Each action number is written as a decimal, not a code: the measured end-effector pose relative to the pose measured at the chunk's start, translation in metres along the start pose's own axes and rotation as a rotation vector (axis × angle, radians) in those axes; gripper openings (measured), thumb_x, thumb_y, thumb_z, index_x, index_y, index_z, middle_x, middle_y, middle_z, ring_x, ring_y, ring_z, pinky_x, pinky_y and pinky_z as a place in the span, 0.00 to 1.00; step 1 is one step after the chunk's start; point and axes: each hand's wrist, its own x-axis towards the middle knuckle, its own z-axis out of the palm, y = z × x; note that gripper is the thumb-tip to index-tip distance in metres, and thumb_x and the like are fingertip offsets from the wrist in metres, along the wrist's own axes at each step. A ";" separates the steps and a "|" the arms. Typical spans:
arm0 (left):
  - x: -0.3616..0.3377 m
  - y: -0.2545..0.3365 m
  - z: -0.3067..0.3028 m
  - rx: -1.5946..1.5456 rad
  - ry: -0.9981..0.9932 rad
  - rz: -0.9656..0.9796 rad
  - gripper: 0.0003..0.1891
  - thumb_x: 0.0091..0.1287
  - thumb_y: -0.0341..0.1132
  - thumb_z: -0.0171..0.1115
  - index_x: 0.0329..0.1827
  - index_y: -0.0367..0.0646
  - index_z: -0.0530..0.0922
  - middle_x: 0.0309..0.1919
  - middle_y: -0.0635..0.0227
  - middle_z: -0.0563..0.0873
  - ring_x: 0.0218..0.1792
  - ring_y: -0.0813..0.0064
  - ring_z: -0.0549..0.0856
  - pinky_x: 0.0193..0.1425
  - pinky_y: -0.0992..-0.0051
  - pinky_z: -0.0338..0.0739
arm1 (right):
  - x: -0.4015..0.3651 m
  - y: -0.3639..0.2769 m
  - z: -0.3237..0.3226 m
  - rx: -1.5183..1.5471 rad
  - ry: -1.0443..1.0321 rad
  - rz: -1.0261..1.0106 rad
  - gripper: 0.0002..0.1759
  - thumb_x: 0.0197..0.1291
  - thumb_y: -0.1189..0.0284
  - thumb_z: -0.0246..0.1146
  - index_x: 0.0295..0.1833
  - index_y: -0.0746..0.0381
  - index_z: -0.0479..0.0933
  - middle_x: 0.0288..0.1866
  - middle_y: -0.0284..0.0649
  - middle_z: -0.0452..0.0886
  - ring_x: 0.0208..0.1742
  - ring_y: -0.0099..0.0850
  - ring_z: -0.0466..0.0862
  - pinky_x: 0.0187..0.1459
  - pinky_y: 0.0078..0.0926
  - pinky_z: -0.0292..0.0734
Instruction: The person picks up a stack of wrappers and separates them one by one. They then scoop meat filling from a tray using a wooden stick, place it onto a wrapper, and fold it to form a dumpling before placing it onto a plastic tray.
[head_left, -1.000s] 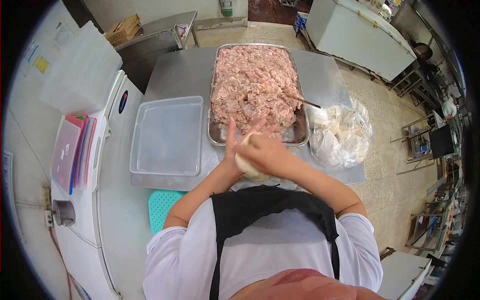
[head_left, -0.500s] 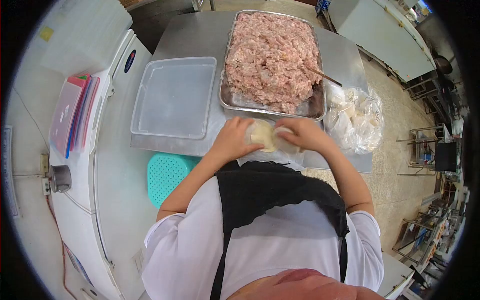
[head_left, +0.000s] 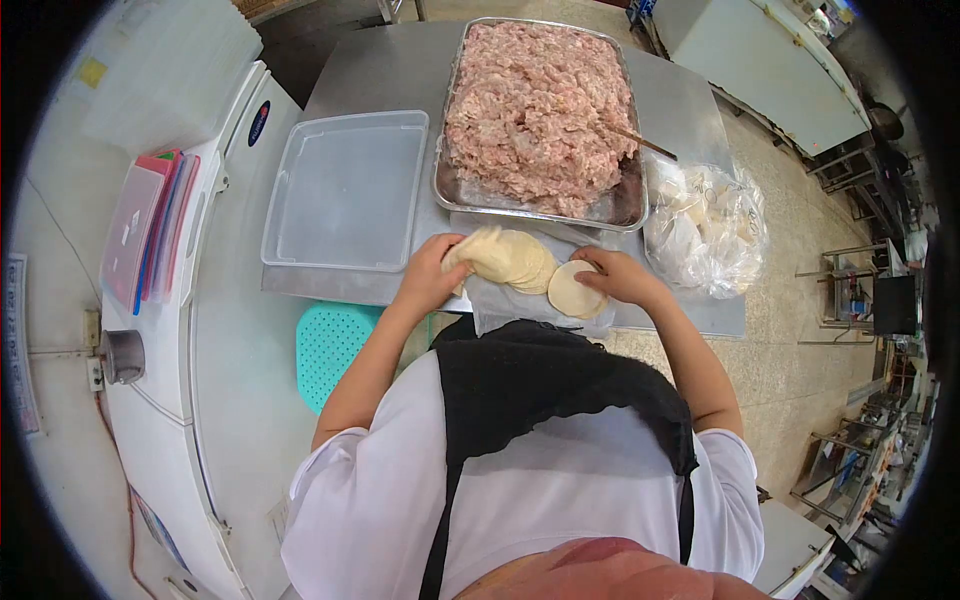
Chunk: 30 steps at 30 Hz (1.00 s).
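Observation:
Round pale dough wrappers (head_left: 520, 258) lie fanned in an overlapping row at the table's near edge, on a sheet of clear plastic (head_left: 493, 305). My left hand (head_left: 430, 275) grips the left end of this row, where the wrappers are lifted and bent. My right hand (head_left: 620, 278) has its fingers on one dough wrapper (head_left: 570, 291) at the right end, thumb on top. Just beyond them stands a metal tray (head_left: 540, 212) heaped with pink minced meat (head_left: 540, 110). A thin brown stick (head_left: 645, 146) pokes out of the meat's right side.
A translucent plastic lid or shallow box (head_left: 345, 190) lies on the steel table (head_left: 390, 60) at left. A plastic bag of pale round pieces (head_left: 705, 235) sits at the right. Below the table's left edge is a turquoise perforated stool (head_left: 335, 345), beside a white refrigerator (head_left: 235, 330).
The wrappers, stacked compactly between both hands before, are now spread into a row. My left hand has moved left and my right hand slightly right with one wrapper.

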 end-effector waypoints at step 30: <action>0.036 0.022 0.060 0.248 -0.132 0.144 0.22 0.55 0.41 0.69 0.50 0.41 0.75 0.46 0.54 0.76 0.50 0.51 0.79 0.50 0.58 0.79 | 0.000 -0.003 0.008 -0.218 0.003 0.010 0.25 0.63 0.62 0.60 0.64 0.55 0.72 0.48 0.53 0.84 0.49 0.53 0.84 0.51 0.48 0.77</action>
